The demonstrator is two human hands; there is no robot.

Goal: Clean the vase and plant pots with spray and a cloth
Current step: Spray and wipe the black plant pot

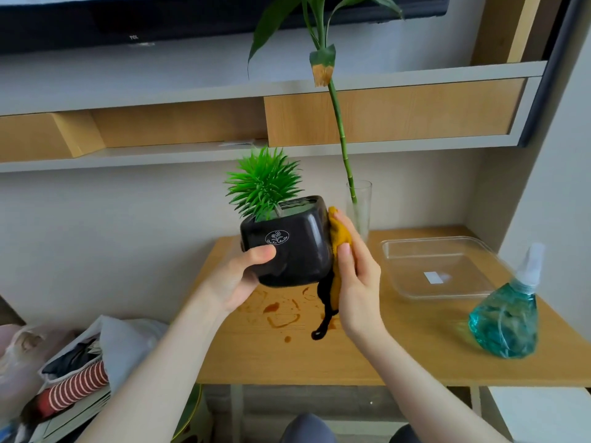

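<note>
A glossy black square plant pot (295,244) with a spiky green plastic plant (263,183) is held tilted above the wooden table (399,356). My left hand (238,278) grips its lower left corner, thumb on the front face. My right hand (356,282) presses a mustard-yellow cloth (342,238) against the pot's right side; the cloth's black end (323,321) dangles down. A clear glass vase (359,209) with a tall green stalk stands at the back of the table. The spray bottle (508,314) of blue-green liquid stands at the right.
A clear plastic tray (438,270) lies on the table between the vase and the bottle. Brownish stains (278,310) mark the tabletop under the pot. Bags and striped fabric (73,372) are piled on the floor at the left. Shelves and a screen are above.
</note>
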